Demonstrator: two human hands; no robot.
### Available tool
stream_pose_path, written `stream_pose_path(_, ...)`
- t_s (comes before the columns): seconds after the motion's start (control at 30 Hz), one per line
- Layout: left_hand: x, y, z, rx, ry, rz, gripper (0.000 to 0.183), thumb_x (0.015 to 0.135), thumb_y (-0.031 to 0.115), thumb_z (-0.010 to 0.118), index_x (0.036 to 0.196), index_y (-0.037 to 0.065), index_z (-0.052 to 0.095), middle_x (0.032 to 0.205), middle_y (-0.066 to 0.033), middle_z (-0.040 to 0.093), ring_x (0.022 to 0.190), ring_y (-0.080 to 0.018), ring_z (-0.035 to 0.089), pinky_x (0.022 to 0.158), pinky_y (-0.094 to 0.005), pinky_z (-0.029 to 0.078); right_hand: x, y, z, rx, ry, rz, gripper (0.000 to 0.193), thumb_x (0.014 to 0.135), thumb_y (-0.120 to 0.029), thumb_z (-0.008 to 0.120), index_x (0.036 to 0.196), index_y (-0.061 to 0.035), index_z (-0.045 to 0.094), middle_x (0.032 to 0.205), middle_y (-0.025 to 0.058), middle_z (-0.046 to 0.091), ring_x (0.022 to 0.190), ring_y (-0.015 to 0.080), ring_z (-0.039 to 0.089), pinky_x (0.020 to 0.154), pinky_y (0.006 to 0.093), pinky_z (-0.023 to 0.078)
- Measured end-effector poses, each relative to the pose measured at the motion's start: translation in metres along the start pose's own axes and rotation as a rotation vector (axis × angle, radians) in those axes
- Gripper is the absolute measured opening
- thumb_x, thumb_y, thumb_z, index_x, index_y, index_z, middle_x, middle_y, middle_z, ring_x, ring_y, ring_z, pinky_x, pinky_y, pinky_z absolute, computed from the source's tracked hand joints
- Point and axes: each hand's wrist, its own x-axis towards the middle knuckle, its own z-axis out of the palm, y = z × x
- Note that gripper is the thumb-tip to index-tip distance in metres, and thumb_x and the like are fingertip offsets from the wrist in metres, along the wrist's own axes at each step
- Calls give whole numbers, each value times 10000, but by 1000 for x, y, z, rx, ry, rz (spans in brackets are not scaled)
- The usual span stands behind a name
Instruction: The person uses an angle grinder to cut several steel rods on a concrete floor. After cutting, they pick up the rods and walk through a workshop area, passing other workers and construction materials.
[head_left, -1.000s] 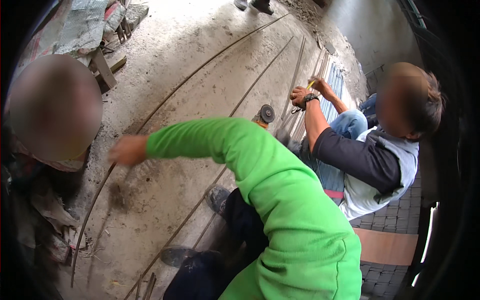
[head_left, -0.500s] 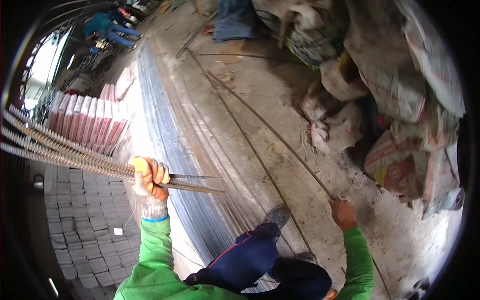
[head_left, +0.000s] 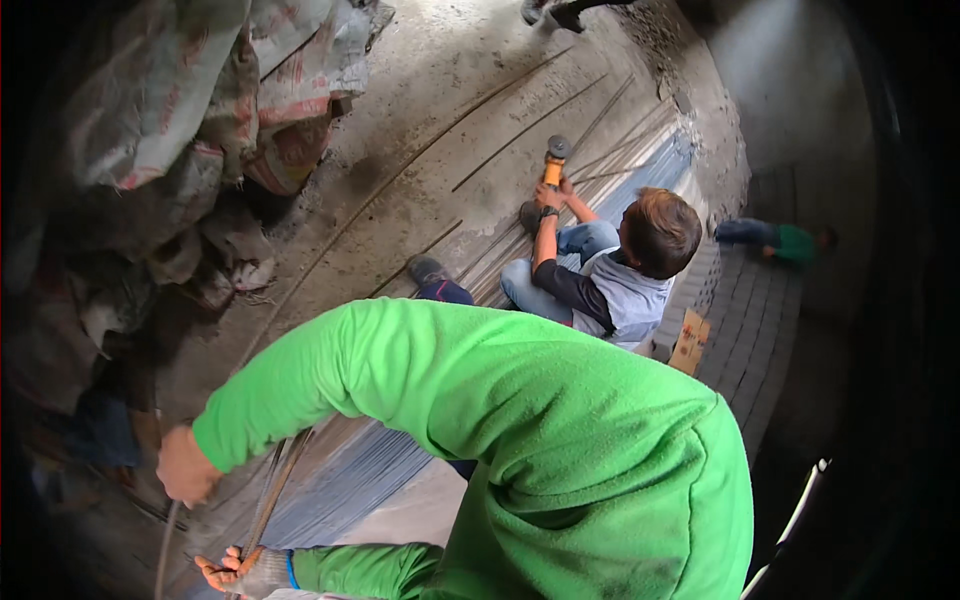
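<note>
My left hand [head_left: 240,573], in a white glove with orange fingers and a blue cuff, is near the bottom left. It is closed around a small bundle of ribbed steel rods [head_left: 268,507]. Just above it is my bare right hand [head_left: 188,468], reached across on a green sleeve. Its fingers are wrapped round a single steel rod [head_left: 166,550] that runs down past the bottom edge. The far ends of the held rods are out of view or hidden by my sleeve.
A crouching person [head_left: 640,275] holds a yellow angle grinder [head_left: 553,168] over rods on the floor. Sacks [head_left: 165,90] pile up at the left. Long grey steel bars [head_left: 345,490] lie beneath my arms. Loose rods [head_left: 400,170] cross the concrete. Another person [head_left: 790,242] is at the far right.
My view has swung round, bringing the person with the grinder into sight. My right arm now crosses in front, and both hands are close together at the lower left, still gripping rods.
</note>
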Motion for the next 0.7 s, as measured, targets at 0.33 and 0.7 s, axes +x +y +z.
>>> stream_pose_path(0.33, 137, 40, 65, 0, -338, 1350, 153, 902, 241, 716, 884, 96, 671, 983, -165, 639, 931, -320, 630, 820, -522, 568, 19, -105, -74, 101, 51, 28, 275, 798, -315, 681, 854, -54, 744, 842, 133, 728, 849, 359, 722, 699, 496, 576)
stream_pose_path(0.7, 275, 117, 145, -569, 143, -591, 335, 997, 328, 583, 1170, 41, 594, 845, -54, 608, 548, -112, 518, 491, -284, 450, -187, 106, -190, -307, -180, 923, 1012, 687, -439, 853, 1498, -53, 387, 1513, 235, 387, 1388, 452, 347, 1149, 505, 318)
